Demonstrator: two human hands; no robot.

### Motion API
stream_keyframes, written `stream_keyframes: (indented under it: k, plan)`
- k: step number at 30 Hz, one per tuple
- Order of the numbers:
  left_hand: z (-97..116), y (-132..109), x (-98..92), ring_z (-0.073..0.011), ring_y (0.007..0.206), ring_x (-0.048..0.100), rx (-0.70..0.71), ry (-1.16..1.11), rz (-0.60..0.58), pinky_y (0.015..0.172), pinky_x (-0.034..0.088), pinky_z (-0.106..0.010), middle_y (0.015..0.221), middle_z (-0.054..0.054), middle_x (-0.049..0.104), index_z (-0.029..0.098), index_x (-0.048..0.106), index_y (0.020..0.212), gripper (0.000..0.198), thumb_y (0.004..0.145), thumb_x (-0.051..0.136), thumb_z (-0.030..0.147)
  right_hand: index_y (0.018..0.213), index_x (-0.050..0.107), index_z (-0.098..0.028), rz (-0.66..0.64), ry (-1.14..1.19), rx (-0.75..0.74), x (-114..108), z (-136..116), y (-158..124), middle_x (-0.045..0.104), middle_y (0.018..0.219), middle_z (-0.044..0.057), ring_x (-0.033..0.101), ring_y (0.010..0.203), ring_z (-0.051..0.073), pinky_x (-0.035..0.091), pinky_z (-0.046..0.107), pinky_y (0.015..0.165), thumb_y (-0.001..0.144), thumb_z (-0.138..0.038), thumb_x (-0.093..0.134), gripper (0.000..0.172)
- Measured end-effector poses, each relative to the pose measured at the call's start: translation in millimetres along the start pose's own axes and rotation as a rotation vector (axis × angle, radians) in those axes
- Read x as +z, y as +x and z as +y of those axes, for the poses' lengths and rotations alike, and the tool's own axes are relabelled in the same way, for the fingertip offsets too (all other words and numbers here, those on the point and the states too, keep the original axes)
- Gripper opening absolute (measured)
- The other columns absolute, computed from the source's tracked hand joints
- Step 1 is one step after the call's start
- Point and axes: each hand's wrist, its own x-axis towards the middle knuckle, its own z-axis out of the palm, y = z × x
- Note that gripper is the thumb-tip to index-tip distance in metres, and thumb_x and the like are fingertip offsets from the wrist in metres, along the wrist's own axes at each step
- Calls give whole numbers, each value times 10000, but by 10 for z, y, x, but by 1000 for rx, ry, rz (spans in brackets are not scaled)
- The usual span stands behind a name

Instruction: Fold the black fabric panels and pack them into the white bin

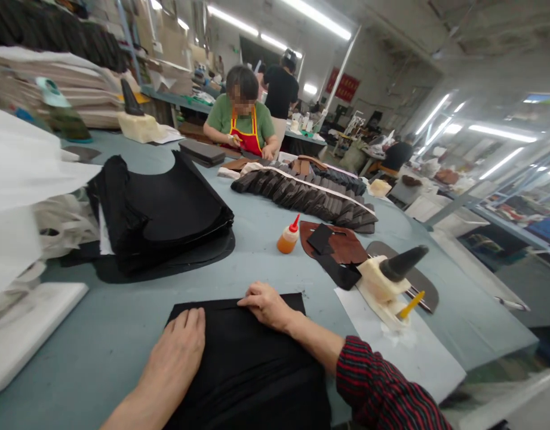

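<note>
A flat black sheet of material (252,370) lies on the grey-blue table in front of me. My left hand (178,349) rests flat on its left part, fingers stretched out and together. My right hand (266,304) presses on the sheet's far edge, where a narrow strip looks folded over, fingers bent down against the fold. A red and dark striped sleeve covers my right forearm.
A stack of black cut pieces (162,209) lies ahead on the left. An orange glue bottle with red tip (288,236), brown and black leather pieces (335,245) and a dark cone on a cream block (391,278) stand to the right. A person in a red apron (243,116) works across the table.
</note>
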Motion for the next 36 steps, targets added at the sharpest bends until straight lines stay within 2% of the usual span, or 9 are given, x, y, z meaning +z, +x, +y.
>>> stream_keyframes:
  k: [3,6,10,16,20,23,27,31,36]
  plan:
    - [80,62,-75,-244,854,631,23,-20,-23,817,500,-416,933,-142,669,195,514,1346,602,814,320,-11,957,715,-215,88,13,96,-269,211,-462,615,852,34,565,795,134,472,263,731,902,-120,524,220]
    - [194,112,-132,-265,896,606,71,-28,8,825,486,-430,990,-185,646,110,602,1250,532,799,344,-5,949,723,-225,161,-13,216,-546,353,-873,617,839,37,583,797,143,489,279,723,900,-135,534,215]
    - [346,192,-231,-230,768,593,71,-30,-18,735,489,-394,883,-138,638,171,529,1332,604,792,338,-19,962,714,-210,232,-51,281,-657,406,-1144,636,869,49,605,814,145,508,268,709,905,-146,524,209]
    - [557,351,-374,-240,847,601,149,-15,28,757,484,-373,935,-162,637,87,629,1203,521,791,334,-32,1015,673,-200,194,-242,218,-619,341,-1161,635,881,48,569,797,149,496,267,687,911,-94,446,272]
    - [713,426,-433,-219,755,590,116,-35,27,708,475,-365,857,-118,633,174,573,1281,561,807,341,-15,1038,650,-198,151,-320,151,-659,324,-1164,622,873,47,544,777,153,480,266,672,904,-85,470,251]
    - [828,484,-498,-238,834,589,151,-45,59,738,465,-367,920,-151,630,108,683,1076,448,796,356,-14,1036,641,-192,121,-369,125,-693,309,-1159,617,876,53,541,791,160,473,271,677,920,-112,491,206]
    - [1009,603,-645,-238,742,600,129,-96,-4,690,457,-371,829,-134,639,146,622,1209,515,812,336,-13,964,641,-184,24,-443,101,-749,262,-1116,601,834,52,523,768,167,455,285,663,947,-132,465,185]
    - [1269,731,-785,-276,844,627,141,-103,-12,757,459,-423,901,-179,655,119,678,1117,456,817,355,-1,930,639,-168,-48,-514,57,-781,208,-1065,594,805,59,513,739,174,444,296,627,948,-122,455,190]
    - [1411,761,-487,-280,750,650,79,-226,29,630,464,-412,855,-160,681,260,619,1240,530,810,411,29,1022,648,-197,45,-517,39,-685,232,-1123,642,805,79,553,715,202,483,328,570,945,-135,441,230]
